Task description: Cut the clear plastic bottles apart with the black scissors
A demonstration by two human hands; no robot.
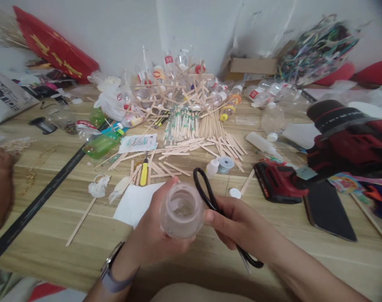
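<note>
My left hand (161, 228) is wrapped around a small clear plastic bottle (181, 212), its round opening turned up towards me. Close against the bottle's right side, my right hand (231, 224) is closed on a black looped cord (204, 188). One narrow loop sticks out above the fingers; another black end and a thin grey strip show below them. A white sheet of paper (137, 203) lies under and left of my left hand. Beyond the hands are a yellow-handled screwdriver (144, 173), a wire spool (226, 164) and a white cap (234, 193).
Wooden sticks (184, 147) and plastic bottles (168, 69) are heaped at the back. A red and black power drill (345, 144) stands at right beside a dark phone (329, 209). Another person's hand (0, 188) rests at the left edge. A green bottle (103, 144) lies on its side.
</note>
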